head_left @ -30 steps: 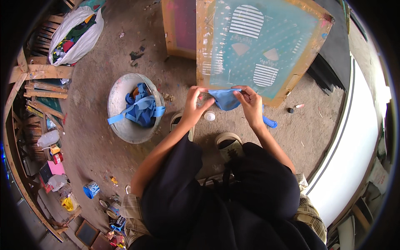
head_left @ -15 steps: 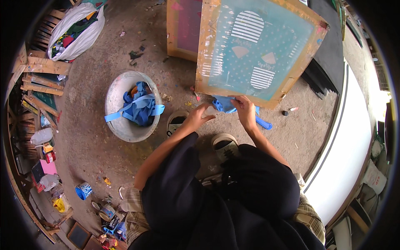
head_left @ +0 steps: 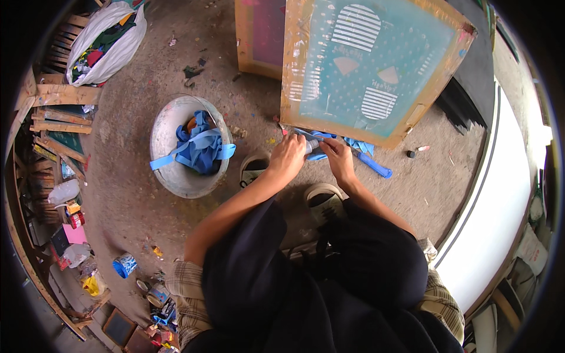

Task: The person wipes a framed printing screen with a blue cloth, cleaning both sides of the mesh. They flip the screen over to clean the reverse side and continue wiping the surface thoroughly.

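Note:
My left hand point(head_left: 287, 159) is closed around a small pale grey, roll-like thing point(head_left: 311, 145), mostly covered by the fingers; its exact kind I cannot make out. Beside it, my right hand point(head_left: 338, 160) pinches the end of a blue strip point(head_left: 310, 135) that stretches across between both hands. More blue fabric point(head_left: 360, 146) lies behind the right hand, at the foot of a screen printing frame point(head_left: 409, 130). From there a long blue piece point(head_left: 375, 165) reaches over the floor to the right. Its kind is unclear.
A whitish bucket point(head_left: 168, 176) with blue strips stands to the left, near my shoes point(head_left: 322, 196). Behind leans a second frame point(head_left: 259, 67). A white panel point(head_left: 491, 217) lies right; a white sack point(head_left: 126, 50), wood slats point(head_left: 62, 126) and a blue tin point(head_left: 124, 265) line the left.
My left hand has turned over, its back now upward, and moved slightly right. The right hand has dropped a little lower and left, and the strip now runs between the hands.

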The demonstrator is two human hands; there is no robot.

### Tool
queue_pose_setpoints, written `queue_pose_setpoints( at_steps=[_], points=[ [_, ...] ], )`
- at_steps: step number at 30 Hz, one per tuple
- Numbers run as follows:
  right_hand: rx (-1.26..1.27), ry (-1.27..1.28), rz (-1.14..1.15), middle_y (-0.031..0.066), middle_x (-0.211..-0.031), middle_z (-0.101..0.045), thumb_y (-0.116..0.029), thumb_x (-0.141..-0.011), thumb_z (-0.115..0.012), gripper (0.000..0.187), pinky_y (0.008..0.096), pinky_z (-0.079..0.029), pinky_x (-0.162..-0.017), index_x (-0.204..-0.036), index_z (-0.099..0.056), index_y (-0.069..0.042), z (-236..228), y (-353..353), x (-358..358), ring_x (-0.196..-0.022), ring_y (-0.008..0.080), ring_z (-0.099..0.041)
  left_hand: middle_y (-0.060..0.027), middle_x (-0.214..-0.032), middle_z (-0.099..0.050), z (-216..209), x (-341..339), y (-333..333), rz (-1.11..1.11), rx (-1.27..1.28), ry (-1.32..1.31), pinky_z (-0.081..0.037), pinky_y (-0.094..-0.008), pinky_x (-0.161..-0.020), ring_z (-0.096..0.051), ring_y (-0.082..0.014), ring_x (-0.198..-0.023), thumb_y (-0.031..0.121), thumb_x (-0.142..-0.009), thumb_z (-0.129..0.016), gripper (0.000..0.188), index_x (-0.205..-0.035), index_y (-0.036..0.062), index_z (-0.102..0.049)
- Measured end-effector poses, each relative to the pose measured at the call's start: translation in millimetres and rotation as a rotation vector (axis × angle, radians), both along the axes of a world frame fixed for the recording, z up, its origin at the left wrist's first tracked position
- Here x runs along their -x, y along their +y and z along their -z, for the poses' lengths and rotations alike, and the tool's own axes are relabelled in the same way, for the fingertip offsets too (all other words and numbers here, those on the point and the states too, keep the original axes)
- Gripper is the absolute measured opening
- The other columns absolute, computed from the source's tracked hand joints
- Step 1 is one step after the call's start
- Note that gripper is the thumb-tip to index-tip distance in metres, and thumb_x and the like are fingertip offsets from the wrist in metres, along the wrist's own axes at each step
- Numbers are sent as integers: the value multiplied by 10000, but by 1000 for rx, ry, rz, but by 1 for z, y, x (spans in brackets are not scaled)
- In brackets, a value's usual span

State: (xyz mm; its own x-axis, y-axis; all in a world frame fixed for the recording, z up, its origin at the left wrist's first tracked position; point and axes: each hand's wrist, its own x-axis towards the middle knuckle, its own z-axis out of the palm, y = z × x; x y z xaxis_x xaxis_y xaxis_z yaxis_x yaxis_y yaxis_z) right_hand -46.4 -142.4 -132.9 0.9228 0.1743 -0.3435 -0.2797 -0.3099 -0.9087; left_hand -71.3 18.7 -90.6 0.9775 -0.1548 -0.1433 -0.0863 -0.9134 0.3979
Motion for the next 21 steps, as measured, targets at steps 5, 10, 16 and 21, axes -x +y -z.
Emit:
queue_pose_setpoints(
  at_steps=[5, 10, 16, 21],
  points=[
    [30, 15, 1, 186, -962, -684, -202, -857, -641, 306, 320, -487, -809, -1058, -654, 28, 2, 3, 4, -921, 226, -657, -179, -861, -620, -7, -2, -5, -28, -259, -24, -554, -379, -704, -630, -306, -874, 63, -755, -649, 192, -891, -33, -554],
    [-22, 76, 42, 189, -985, -680, -207, -859, -639, 320, 324, -480, -823, -1059, -649, 42, 15, -1, 5, -934, 228, -653, -172, -858, -633, -11, -2, -15, -22, -294, 3, -562, -350, -686, -641, -281, -882, 50, -760, -630, 157, -883, -20, -562],
    [-42, 95, 36, 192, -986, -681, -205, -856, -640, 320, 328, -479, -826, -1063, -649, 39, 15, -1, 7, -937, 232, -653, -157, -869, -633, -7, -3, -14, -32, -332, 14, -564, -339, -668, -634, -268, -899, 49, -758, -626, 161, -889, -22, -565],
    [8, 91, 24, 181, -976, -686, -201, -850, -650, 316, 313, -479, -825, -1057, -653, 37, 13, -3, 8, -922, 217, -653, -159, -880, -629, -1, 2, -18, -31, -285, -24, -550, -352, -724, -624, -294, -909, 58, -746, -656, 189, -893, -17, -564]
  ],
)
